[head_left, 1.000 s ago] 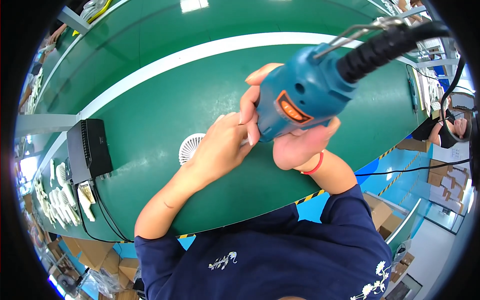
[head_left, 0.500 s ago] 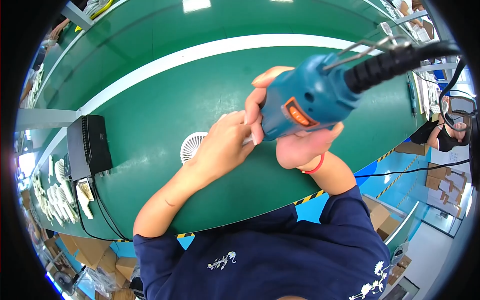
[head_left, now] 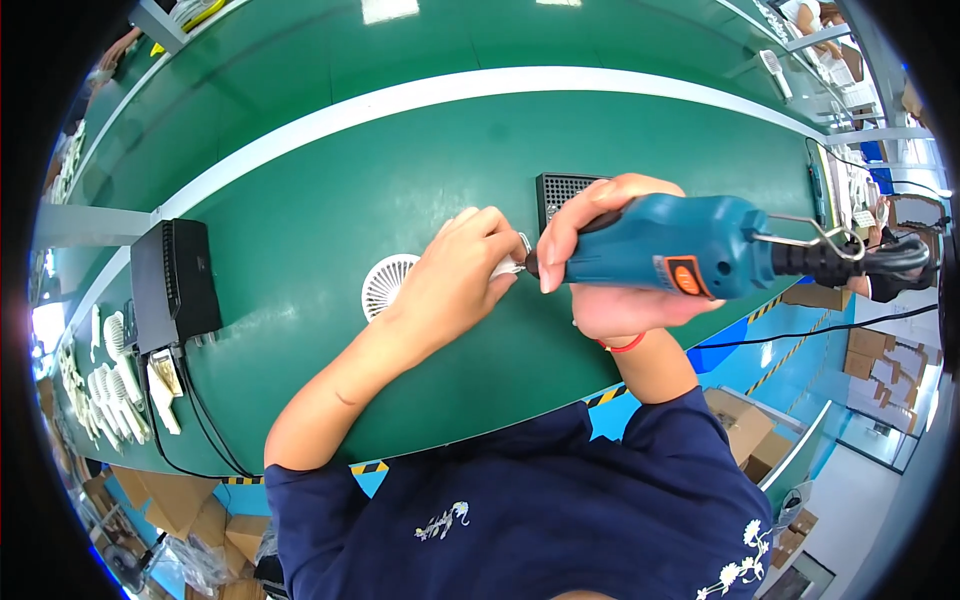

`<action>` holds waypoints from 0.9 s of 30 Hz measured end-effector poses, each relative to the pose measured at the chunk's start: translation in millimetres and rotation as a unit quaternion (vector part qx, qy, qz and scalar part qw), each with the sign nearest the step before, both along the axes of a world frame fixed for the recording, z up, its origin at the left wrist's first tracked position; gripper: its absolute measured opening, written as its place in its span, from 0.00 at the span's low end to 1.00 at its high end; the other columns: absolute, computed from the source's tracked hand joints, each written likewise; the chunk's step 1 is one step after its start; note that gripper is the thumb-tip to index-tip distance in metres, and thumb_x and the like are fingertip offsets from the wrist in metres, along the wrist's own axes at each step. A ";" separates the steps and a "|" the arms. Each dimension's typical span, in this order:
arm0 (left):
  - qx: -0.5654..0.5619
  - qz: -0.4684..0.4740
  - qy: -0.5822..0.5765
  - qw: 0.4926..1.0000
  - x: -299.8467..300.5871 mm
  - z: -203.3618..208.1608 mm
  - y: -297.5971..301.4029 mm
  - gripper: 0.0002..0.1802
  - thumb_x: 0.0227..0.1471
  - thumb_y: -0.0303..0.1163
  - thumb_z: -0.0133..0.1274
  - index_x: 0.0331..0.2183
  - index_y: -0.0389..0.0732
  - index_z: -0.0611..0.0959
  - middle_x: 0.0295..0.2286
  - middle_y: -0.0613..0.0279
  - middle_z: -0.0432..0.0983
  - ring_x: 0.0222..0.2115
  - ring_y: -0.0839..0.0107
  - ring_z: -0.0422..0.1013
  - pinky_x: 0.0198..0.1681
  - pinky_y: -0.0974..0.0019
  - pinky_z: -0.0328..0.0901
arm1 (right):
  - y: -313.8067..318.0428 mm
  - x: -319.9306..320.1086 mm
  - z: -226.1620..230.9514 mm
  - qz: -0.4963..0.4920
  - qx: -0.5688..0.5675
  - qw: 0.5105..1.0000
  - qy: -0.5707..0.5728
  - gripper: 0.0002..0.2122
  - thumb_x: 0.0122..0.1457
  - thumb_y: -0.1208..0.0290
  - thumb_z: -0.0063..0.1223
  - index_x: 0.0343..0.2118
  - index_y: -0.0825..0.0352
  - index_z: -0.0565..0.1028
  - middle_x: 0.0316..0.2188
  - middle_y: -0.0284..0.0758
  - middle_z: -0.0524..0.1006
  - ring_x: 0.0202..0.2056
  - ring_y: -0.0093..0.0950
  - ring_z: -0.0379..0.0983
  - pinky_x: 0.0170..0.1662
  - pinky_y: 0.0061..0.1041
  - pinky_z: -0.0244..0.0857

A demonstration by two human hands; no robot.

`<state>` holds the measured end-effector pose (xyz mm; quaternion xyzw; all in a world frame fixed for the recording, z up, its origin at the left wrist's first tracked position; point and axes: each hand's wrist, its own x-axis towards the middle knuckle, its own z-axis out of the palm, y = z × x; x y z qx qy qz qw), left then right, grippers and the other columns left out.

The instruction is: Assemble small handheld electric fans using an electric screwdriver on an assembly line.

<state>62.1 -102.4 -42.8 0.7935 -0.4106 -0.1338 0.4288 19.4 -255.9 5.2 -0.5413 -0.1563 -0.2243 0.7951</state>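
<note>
Gripping a blue electric screwdriver point(head_left: 680, 245), the right hand point(head_left: 600, 270) holds it level above the green surface point(head_left: 330, 190), tip pointing at the left hand point(head_left: 455, 275). That hand is closed over a small white fan point(head_left: 385, 283) lying mid-surface. Just behind sits a black perforated tray point(head_left: 560, 190); a black box point(head_left: 175, 280) stands at the left edge

Green conveyor belt point(head_left: 300, 210) (white stripe point(head_left: 400, 100)), cardboard boxes point(head_left: 870, 360), blue floor point(head_left: 740, 350)
</note>
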 end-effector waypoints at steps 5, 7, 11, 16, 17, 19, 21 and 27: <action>-0.010 -0.006 -0.009 1.000 -0.3 -4.6 -2.1 0.11 0.41 0.21 0.59 0.32 0.38 0.78 0.33 0.58 0.69 0.38 0.58 0.67 0.44 0.59 0.64 | -4.2 1.7 -3.3 0.039 -0.014 0.999 -0.013 0.43 0.50 0.25 0.37 0.45 0.71 0.68 0.22 0.49 0.74 0.14 0.32 0.70 0.19 0.28 0.67; -0.005 -0.012 -0.012 1.000 -1.1 -2.7 -4.4 0.11 0.41 0.21 0.59 0.32 0.38 0.78 0.33 0.58 0.69 0.38 0.58 0.67 0.44 0.59 0.65 | -15.4 2.7 1.5 0.070 -0.001 0.996 -0.063 0.42 0.52 0.27 0.38 0.48 0.71 0.68 0.32 0.55 0.75 0.14 0.33 0.70 0.18 0.28 0.66; -0.011 0.002 -0.019 1.000 0.8 1.0 -6.4 0.13 0.37 0.22 0.60 0.30 0.39 0.78 0.33 0.57 0.70 0.38 0.55 0.68 0.43 0.57 0.65 | -62.6 -7.7 29.6 0.025 0.124 0.984 -0.127 0.44 0.52 0.28 0.39 0.52 0.72 0.64 0.42 0.60 0.72 0.18 0.34 0.73 0.17 0.29 0.67; 0.092 0.047 -0.107 0.989 -4.3 9.0 8.9 0.18 0.36 0.25 0.61 0.35 0.42 0.79 0.35 0.56 0.71 0.39 0.56 0.69 0.43 0.55 0.65 | -124.2 -8.9 19.1 -0.243 0.092 0.932 0.252 0.31 0.63 0.41 0.27 0.54 0.65 0.65 0.40 0.42 0.75 0.15 0.20 0.58 0.17 0.18 0.53; 0.111 0.061 -0.124 0.984 -4.9 8.3 4.8 0.19 0.36 0.26 0.61 0.37 0.42 0.79 0.35 0.55 0.71 0.39 0.56 0.70 0.43 0.55 0.65 | -153.2 -14.5 -3.5 -0.233 0.098 0.922 0.294 0.27 0.64 0.44 0.29 0.57 0.57 0.64 0.45 0.40 0.73 0.16 0.19 0.58 0.18 0.17 0.53; 0.176 0.067 -0.144 0.971 -5.9 7.6 2.5 0.21 0.36 0.26 0.60 0.39 0.40 0.77 0.36 0.56 0.72 0.39 0.57 0.71 0.42 0.55 0.66 | -174.0 -19.9 -24.4 -0.313 0.076 0.881 0.345 0.22 0.66 0.47 0.32 0.60 0.47 0.62 0.45 0.34 0.71 0.19 0.17 0.60 0.20 0.15 0.56; 0.235 0.019 -0.153 0.960 -7.4 0.2 0.7 0.22 0.37 0.25 0.59 0.39 0.38 0.76 0.36 0.57 0.73 0.39 0.58 0.72 0.41 0.55 0.66 | -209.1 -38.3 -55.9 -0.285 0.071 0.879 0.377 0.22 0.66 0.48 0.34 0.58 0.50 0.63 0.42 0.32 0.72 0.21 0.17 0.62 0.21 0.16 0.59; 0.215 -0.054 -0.289 0.931 16.1 39.8 8.3 0.19 0.39 0.27 0.58 0.38 0.42 0.76 0.34 0.60 0.74 0.40 0.61 0.72 0.45 0.54 0.65 | -224.8 -29.1 -90.5 -0.314 -0.043 0.855 0.411 0.20 0.65 0.53 0.43 0.52 0.65 0.66 0.35 0.30 0.71 0.22 0.18 0.67 0.23 0.19 0.64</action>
